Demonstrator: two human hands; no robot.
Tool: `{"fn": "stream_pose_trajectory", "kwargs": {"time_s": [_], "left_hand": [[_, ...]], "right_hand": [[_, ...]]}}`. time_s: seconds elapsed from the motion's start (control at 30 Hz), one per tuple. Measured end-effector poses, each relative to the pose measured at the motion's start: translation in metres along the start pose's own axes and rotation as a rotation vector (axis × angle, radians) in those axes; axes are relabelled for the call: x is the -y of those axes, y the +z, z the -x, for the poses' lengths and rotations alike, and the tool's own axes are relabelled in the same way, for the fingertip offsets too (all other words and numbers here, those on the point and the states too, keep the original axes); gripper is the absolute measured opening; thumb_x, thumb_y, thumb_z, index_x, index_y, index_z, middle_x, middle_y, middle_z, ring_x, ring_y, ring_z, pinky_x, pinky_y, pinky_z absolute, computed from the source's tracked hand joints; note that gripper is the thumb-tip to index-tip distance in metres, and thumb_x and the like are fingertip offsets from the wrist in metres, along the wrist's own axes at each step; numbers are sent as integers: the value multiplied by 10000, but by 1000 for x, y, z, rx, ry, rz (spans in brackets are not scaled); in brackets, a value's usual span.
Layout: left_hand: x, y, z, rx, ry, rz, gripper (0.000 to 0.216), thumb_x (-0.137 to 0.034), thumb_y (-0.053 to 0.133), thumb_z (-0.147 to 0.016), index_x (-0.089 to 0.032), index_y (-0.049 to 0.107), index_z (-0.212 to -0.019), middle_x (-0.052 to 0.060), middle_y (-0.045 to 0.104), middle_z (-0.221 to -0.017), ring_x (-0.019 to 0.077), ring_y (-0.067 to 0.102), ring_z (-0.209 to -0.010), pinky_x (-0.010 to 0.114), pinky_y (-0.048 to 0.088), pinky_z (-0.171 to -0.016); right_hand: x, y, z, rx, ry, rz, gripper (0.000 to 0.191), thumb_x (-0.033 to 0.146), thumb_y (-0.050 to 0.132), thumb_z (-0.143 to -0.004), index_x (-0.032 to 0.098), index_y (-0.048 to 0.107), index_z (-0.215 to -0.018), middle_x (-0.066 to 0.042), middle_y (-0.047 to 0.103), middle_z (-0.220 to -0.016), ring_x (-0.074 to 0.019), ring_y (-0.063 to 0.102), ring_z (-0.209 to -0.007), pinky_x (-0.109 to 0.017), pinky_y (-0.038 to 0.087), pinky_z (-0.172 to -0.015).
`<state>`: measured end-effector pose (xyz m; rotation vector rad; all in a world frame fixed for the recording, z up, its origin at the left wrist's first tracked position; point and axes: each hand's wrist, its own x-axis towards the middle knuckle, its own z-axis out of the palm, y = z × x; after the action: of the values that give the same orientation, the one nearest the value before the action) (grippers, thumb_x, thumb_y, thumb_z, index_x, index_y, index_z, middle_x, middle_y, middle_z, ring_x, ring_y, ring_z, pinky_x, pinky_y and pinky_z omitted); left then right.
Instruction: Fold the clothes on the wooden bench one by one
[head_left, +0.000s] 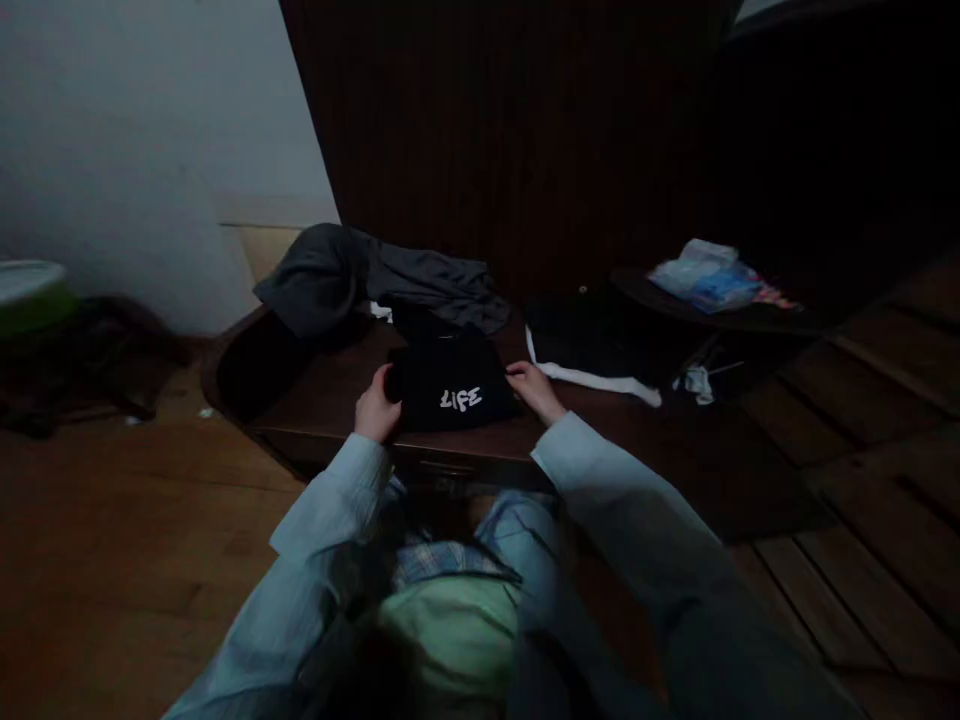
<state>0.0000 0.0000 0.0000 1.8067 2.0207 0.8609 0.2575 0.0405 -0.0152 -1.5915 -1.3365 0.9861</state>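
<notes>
A folded black garment (431, 385) with white lettering lies on the dark wooden bench (300, 400) in front of me. My left hand (378, 408) is closed on its left edge, the thumb on the near side. At the right edge, my right hand (534, 388) pinches the cloth between thumb and fingers. Just behind the garment lies a crumpled dark grey garment (435, 280). To the right of my right hand is a black cloth item (592, 340) with a white band (600, 380) along its near edge. The scene is dim, so the folds are hard to see.
A dark round surface (637, 285) at the right bears clear plastic packaging (709, 275). A small whitish scrap (699, 384) lies below it. A dark wooden panel (510, 130) rises behind the bench. On the far left stands a green and white container (34, 300).
</notes>
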Motion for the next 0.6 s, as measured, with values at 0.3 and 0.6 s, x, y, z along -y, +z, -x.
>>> {"fn": "stream_pose_trajectory", "kwargs": {"time_s": [0.3,0.6], "left_hand": [[13,7,-4,10,161,242,618,-246,598,-659,-199,436,-1254,59,617,-1121,220,574,-1029,317,447,-887],[15,9,-4,1,116,251,624,-275,600,-669,-221,423,-1265,66,619,-1109,227,588,-990,330,457,-850]], "right_hand": [[-4,4,-1,40,-111,-84,223,146,530,-547,218,447,-741,83,528,-549,-102,493,-497,-201,355,-474],[-11,2,-8,89,-269,41,79,258,497,-637,202,457,-599,44,486,-547,-142,499,-596,-256,395,-586]]}}
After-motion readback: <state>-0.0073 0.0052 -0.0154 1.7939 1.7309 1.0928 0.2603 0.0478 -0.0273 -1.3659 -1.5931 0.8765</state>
